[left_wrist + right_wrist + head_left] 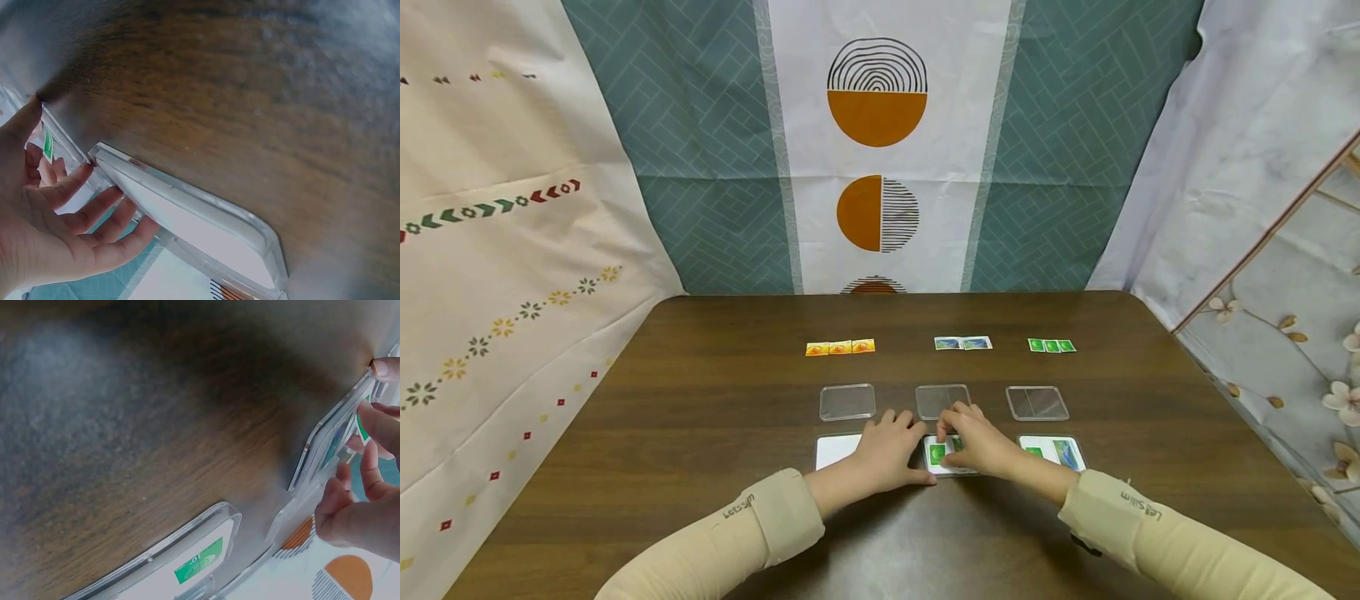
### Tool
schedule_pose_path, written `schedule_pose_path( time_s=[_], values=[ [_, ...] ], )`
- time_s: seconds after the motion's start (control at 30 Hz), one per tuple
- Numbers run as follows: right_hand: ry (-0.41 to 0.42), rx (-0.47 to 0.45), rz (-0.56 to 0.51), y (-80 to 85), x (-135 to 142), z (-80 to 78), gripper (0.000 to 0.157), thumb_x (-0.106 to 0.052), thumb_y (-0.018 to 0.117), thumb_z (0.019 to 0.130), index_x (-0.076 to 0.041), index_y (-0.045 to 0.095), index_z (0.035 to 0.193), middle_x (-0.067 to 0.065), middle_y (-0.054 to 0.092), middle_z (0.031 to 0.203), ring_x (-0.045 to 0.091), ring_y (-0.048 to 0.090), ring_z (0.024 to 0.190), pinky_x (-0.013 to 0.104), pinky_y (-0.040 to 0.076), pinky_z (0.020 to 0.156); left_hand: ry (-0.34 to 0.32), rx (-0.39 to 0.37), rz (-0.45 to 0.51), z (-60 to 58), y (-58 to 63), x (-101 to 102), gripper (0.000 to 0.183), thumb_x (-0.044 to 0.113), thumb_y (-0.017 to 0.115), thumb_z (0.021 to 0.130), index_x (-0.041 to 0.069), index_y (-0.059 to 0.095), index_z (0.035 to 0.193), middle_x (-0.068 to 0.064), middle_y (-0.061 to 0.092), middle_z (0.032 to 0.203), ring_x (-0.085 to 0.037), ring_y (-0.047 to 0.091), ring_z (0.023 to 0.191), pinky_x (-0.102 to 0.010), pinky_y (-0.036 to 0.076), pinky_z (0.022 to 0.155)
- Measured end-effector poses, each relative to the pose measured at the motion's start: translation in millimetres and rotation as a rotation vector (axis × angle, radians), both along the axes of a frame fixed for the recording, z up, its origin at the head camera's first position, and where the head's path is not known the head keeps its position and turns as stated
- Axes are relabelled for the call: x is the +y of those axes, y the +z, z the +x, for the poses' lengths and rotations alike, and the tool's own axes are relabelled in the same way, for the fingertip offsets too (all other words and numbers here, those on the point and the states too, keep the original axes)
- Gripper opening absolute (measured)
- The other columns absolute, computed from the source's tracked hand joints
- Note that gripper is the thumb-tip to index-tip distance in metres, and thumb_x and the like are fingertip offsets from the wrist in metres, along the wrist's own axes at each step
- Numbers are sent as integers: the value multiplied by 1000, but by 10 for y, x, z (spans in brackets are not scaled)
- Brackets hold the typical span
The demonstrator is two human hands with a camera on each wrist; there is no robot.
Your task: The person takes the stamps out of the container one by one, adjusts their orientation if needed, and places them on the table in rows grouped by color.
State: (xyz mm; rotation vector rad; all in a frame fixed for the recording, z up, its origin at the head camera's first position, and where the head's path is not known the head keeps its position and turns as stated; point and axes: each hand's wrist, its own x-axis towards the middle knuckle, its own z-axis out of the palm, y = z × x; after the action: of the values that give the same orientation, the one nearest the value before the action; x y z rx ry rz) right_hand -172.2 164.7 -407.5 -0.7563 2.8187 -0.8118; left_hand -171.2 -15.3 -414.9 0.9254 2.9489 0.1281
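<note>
My left hand (891,450) lies spread across the gap between a left clear case (837,450) with a blank white card and a middle clear case (931,470). Its thumb touches the middle case's near edge, and its fingertips lie along the left case's right end. Over the middle case, my right hand (981,442) pinches a green stamp (937,454) between thumb and forefinger, at the left of the white card. Another green stamp lies partly hidden behind that forefinger. Right of this, a third case (230,520) holds a card with a green stamp (200,561) and a blue stamp (1065,453).
Behind the cases lie three clear lids (847,402) in a row. Farther back are orange stamps (840,347), two blue picture stamps (963,342) and green stamps (1052,345). Patterned cloth (715,167) hangs behind the brown table (700,367).
</note>
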Motion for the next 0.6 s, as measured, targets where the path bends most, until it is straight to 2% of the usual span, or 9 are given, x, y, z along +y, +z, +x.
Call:
schedule_pose_path(
  time_s=[0.13,0.23,0.37,0.6],
  values=[
    [39,-4,-31,-10,1,5,31,0,77,70,-10,50,80,1,50,86,16,44,85,34,41,79,-3,8,-2,8,-5,0,67,63,68,73,18,57,122,-3,57,112,-21,53,97,-40,49,72],
    [63,-8,-66,-29,-6,-2,30,7,73,68,-8,49,79,1,51,79,12,45,76,27,41,72,-4,12,-7,11,-13,3,67,63,67,73,18,57,122,-3,57,112,-21,53,97,-40,49,72],
    [73,-33,-127,-43,-36,-8,28,13,64,64,-6,49,78,2,52,71,7,43,64,18,36,55,0,19,-7,5,-20,4,67,63,68,73,18,58,121,-3,57,110,-20,52,96,-39,48,70],
    [55,-51,-193,-58,-43,-5,28,17,60,63,-4,51,80,5,54,68,3,41,58,16,36,52,-1,22,4,2,-27,2,67,63,68,72,18,58,120,-2,57,106,-20,52,94,-38,47,68]
  ],
)
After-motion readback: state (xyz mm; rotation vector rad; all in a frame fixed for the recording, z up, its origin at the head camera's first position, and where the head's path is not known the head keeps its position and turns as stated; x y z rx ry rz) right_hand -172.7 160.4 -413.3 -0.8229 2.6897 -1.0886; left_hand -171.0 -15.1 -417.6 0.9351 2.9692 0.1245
